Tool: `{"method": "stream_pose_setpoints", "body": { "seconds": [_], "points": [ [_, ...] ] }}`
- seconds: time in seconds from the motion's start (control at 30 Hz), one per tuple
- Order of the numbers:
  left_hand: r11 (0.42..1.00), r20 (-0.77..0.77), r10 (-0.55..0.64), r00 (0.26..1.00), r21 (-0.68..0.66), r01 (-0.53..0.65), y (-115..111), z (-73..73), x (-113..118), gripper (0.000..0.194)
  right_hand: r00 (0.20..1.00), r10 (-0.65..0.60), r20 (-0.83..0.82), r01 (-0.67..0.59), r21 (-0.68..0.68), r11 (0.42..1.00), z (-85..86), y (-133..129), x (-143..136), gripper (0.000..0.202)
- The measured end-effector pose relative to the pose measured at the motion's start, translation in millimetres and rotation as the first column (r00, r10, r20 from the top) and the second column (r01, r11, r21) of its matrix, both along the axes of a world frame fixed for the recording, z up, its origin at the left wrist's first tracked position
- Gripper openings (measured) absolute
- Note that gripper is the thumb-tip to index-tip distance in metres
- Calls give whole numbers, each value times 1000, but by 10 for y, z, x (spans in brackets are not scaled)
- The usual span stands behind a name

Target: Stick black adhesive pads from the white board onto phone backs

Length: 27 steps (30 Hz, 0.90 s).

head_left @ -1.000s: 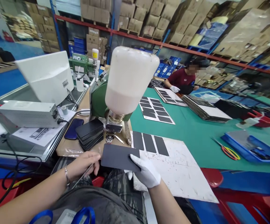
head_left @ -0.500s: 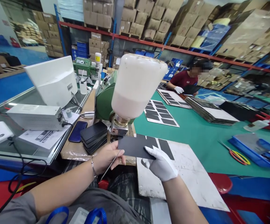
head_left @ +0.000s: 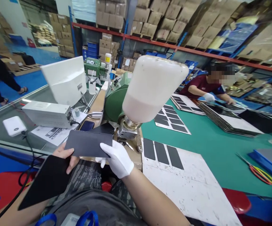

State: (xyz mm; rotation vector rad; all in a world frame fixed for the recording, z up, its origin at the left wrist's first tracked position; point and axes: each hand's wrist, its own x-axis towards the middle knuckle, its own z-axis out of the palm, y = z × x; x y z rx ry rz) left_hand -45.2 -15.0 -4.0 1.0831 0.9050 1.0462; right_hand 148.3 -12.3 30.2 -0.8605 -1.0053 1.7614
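Observation:
A dark grey rectangular sheet (head_left: 87, 142) is held nearly level in front of the machine, one end in each hand. My bare left hand (head_left: 65, 154) grips its left end, thumb on top. A second black sheet (head_left: 48, 179) hangs tilted from that same hand, over my left forearm. My right hand (head_left: 120, 159), in a white glove, pinches the right end with the thumb on top; its other fingers are partly hidden underneath. Just behind, a stack of black sheets (head_left: 105, 128) is partly covered by the held sheet. Three black sheets (head_left: 161, 153) lie in a row on a white board (head_left: 187, 185).
A green machine (head_left: 117, 102) with a large milky bottle (head_left: 152, 91) stands ahead. To its left are a monitor (head_left: 64, 80), a metal box (head_left: 47, 114) and a phone (head_left: 87, 126). Scissors (head_left: 259, 172) lie right. A co-worker (head_left: 204, 88) handles sheets across the green table (head_left: 211, 141).
Both hands have moved left with the grey sheet, away from the machine's front. The second sheet, earlier edge-on in my left hand, now shows its flat face. The co-worker's hands have shifted right.

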Motion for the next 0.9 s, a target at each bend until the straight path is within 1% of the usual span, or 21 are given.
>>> {"method": "stream_pose_setpoints", "body": {
  "seconds": [0.07, 0.13, 0.17, 0.3, 0.43, 0.53, 0.6, 0.67, 0.73, 0.83, 0.9],
  "points": [
    [999, 66, 35, 997, -41, -32, -95, -33, 16, 39, 998, 9, 62, -11, 42, 999, 8, -56, 16, 27],
    [992, 51, 105, 993, -75, -101, -184, -65, 88, 29, 993, -6, 116, -1, 61, 998, 6, -131, 77, 28],
    [991, 35, 106, 994, -81, -103, -218, -80, 132, 26, 991, -21, 135, 13, 64, 998, -1, -171, 115, 29],
    [998, 34, -32, 999, -51, 34, -268, -128, 325, 23, 979, -120, 166, 111, 66, 992, -57, -323, 313, 32],
    [986, 93, -158, 983, -31, 162, -206, -130, 590, 22, 958, -215, 187, 214, 27, 976, -115, -438, 590, 27],
    [960, 144, -272, 951, -21, 278, -120, -120, 832, 22, 925, -331, 188, 339, -10, 941, -131, -493, 799, 20],
    [943, 165, -324, 932, -22, 332, -61, -114, 977, 24, 898, -400, 182, 410, -22, 912, -125, -508, 905, 18],
    [935, 174, -347, 922, -12, 354, -17, -109, 1084, 23, 888, -423, 178, 435, -31, 900, -113, -500, 979, 17],
    [934, 173, -353, 919, 1, 358, 3, -98, 1146, 23, 892, -421, 163, 432, -39, 901, -98, -471, 1021, 19],
    [942, 162, -333, 929, 6, 336, -1, -74, 1160, 22, 905, -403, 135, 410, -27, 912, -69, -403, 1043, 21],
    [952, 153, -303, 941, 4, 306, -6, -58, 1122, 22, 905, -388, 176, 394, 3, 919, -39, -354, 1027, 21]
  ]
}}
